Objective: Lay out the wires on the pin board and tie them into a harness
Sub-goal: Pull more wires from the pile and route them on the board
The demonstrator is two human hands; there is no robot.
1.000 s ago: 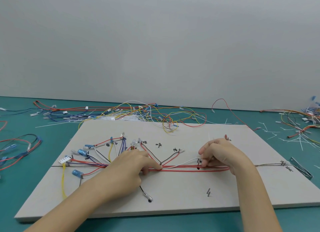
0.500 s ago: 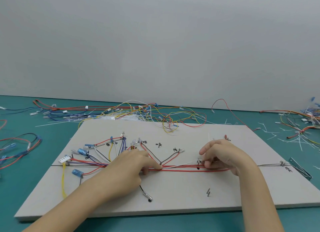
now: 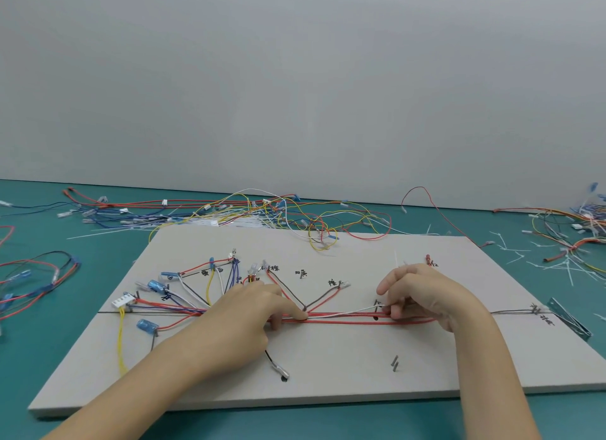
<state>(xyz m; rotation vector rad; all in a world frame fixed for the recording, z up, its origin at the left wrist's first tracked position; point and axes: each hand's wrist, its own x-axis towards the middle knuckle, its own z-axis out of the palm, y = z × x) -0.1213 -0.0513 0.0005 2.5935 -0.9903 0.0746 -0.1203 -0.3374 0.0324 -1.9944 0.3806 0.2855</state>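
**White wire drawn down toward the trunk**

While the left hand (image 3: 259,303) still pins the red trunk wires (image 3: 344,320) with curled fingers at the board's (image 3: 360,380) middle junction, the right hand (image 3: 423,295) pinches the white wire (image 3: 344,314), whose loop has flattened since a second ago; it now lies nearly alongside the reds, likely ready for tying

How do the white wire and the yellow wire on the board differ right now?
The white wire runs sideways along the red trunk between both hands; the yellow wire drops from the white connector toward the board's near edge. The right hand pinches the white wire; no hand touches the yellow one. The white wire lies fairly straight, the yellow one wavy. Both lie on the pin board.
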